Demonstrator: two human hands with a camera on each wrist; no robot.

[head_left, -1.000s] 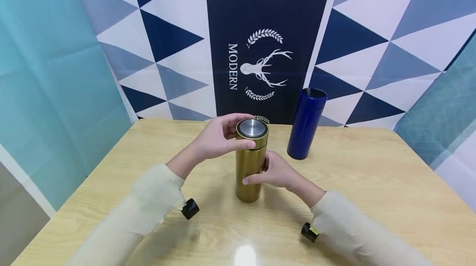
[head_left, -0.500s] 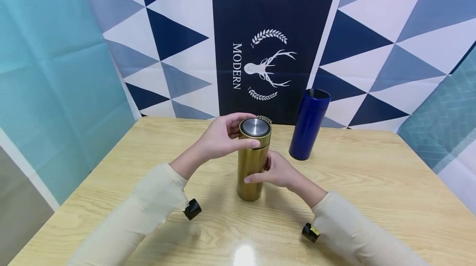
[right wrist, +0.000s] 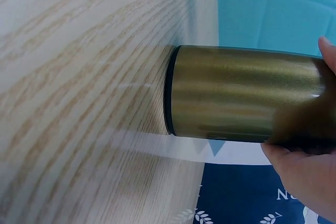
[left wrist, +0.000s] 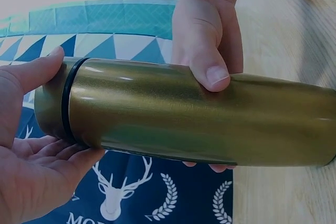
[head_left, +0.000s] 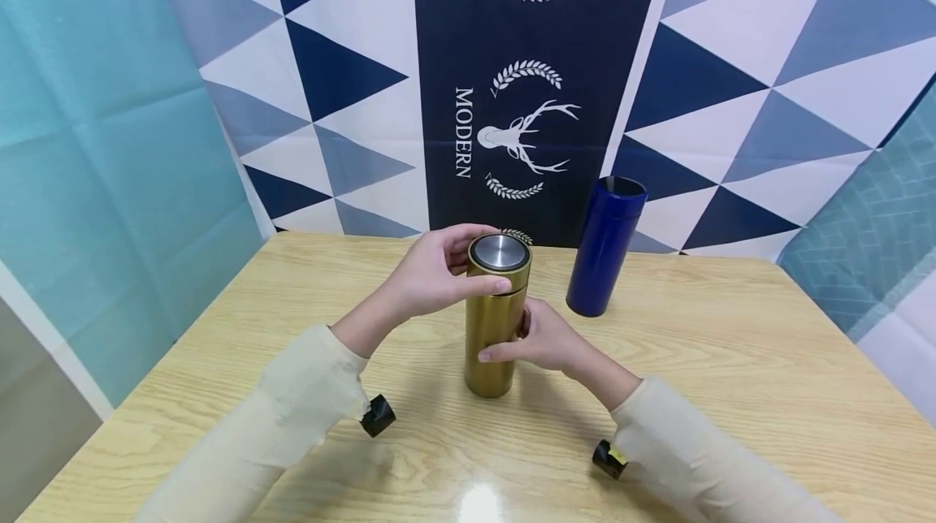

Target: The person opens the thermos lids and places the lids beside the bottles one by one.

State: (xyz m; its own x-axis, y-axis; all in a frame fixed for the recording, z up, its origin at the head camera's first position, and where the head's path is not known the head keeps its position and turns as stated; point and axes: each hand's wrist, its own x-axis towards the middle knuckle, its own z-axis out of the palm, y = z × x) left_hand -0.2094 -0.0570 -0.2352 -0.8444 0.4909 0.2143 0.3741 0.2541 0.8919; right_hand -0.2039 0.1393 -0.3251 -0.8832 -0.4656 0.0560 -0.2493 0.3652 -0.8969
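A gold thermos flask (head_left: 488, 332) stands upright on the wooden table, its base touching the wood in the right wrist view. My left hand (head_left: 433, 273) grips its lid (head_left: 500, 253), which has a silver disc on top, with the thumb in front and the fingers behind. Lower down, my right hand (head_left: 552, 338) holds the flask's body from the right, thumb across the front. A dark ring (left wrist: 71, 100) shows between lid and body in the left wrist view. Behind and to the right stands a blue thermos flask (head_left: 603, 255) with a dark, open top.
The pale wooden table (head_left: 731, 344) ends at the back against a patterned cloth (head_left: 351, 84) with triangles and a deer print. Teal cloth (head_left: 110, 141) hangs at the left and right sides. Small black devices (head_left: 378, 416) sit at both sleeves.
The head view has shifted slightly. Both hands keep the same hold on the gold thermos flask, and the blue one stays where it was.
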